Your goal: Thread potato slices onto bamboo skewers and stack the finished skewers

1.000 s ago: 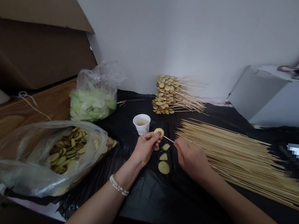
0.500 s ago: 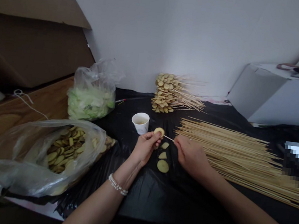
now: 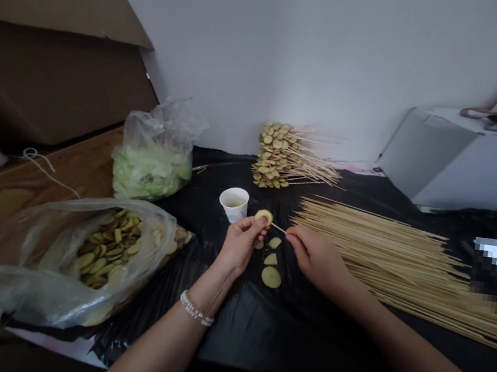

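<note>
Between the thumb and fingers of my left hand (image 3: 241, 242) is a round potato slice (image 3: 265, 216), held up in front of a white paper cup (image 3: 234, 205). My right hand (image 3: 314, 257) is closed around a thin wooden skewer (image 3: 279, 229). The skewer's far end meets the slice; my left fingers hide how deep it sits. Below, on the black plastic sheet (image 3: 230, 334), lie a whole round slice (image 3: 271, 277) and a few smaller potato pieces (image 3: 271, 259). A fan of loose skewers (image 3: 384, 257) spreads out beside my right hand.
An open clear bag of potato slices (image 3: 109, 247) stands at the left. Behind it sits a bag of pale green leaves (image 3: 150, 171). Loaded potato skewers (image 3: 274, 156) are stacked by the wall. A white box (image 3: 469, 159) stands at the right, a cardboard box (image 3: 57, 84) at the left.
My right hand has shifted slightly left, towards my left hand, and less of the skewer shows between them. Both hands keep their hold.
</note>
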`<action>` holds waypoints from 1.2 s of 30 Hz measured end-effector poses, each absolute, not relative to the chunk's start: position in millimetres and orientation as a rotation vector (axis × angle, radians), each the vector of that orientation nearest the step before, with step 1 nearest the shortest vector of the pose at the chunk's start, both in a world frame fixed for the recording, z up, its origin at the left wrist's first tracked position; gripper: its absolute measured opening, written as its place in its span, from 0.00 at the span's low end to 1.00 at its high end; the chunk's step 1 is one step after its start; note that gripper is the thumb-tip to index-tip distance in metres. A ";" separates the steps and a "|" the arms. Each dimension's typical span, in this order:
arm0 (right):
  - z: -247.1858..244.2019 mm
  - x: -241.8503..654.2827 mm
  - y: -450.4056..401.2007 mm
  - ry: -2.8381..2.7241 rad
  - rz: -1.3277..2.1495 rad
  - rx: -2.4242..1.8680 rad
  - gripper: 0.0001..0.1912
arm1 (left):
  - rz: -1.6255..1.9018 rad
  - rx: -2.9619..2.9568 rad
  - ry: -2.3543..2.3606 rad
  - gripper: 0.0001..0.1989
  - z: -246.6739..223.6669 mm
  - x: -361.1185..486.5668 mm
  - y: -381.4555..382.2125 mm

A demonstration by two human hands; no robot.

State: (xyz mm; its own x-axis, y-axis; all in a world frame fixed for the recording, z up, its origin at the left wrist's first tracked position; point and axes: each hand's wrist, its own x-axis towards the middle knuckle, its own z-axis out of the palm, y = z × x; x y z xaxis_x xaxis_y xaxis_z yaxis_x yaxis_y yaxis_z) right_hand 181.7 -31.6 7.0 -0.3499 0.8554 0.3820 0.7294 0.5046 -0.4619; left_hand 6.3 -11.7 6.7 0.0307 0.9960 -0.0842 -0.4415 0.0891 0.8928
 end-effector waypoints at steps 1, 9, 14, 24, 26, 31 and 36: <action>6.6 181.9 -32.1 -2.187 0.224 -1.308 0.12 | 1.349 0.809 0.911 0.13 7.1 5.2 -11.0; 2.5 182.4 -38.8 -2.252 -0.334 -1.327 0.13 | 1.326 0.769 0.909 0.12 8.0 2.2 -11.6; 5.5 181.5 -40.0 -2.275 -0.221 -1.348 0.12 | 1.316 0.781 0.914 0.12 6.8 4.1 -12.5; 5.5 183.9 -33.2 -2.205 0.160 -1.274 0.14 | 1.286 0.787 0.930 0.14 3.6 4.6 -12.2; 3.8 183.6 -34.4 -2.216 0.066 -1.274 0.14 | 1.275 0.767 0.917 0.14 3.7 5.0 -12.4; 3.4 183.8 -35.4 -2.225 0.075 -1.301 0.14 | 1.259 0.768 0.912 0.14 3.6 5.5 -13.0; 12.0 185.3 -32.5 -2.155 0.541 -1.251 0.13 | 1.233 0.794 0.917 0.15 4.1 5.1 -13.9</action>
State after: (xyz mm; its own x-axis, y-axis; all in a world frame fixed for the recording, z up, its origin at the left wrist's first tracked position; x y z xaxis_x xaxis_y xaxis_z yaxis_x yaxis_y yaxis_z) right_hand 185.3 -32.5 12.0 -0.3891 0.8774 0.2808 0.6405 0.4767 -0.6020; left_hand 5.1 -13.9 4.1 0.0865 0.9857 -0.1447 -0.4224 0.1678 0.8908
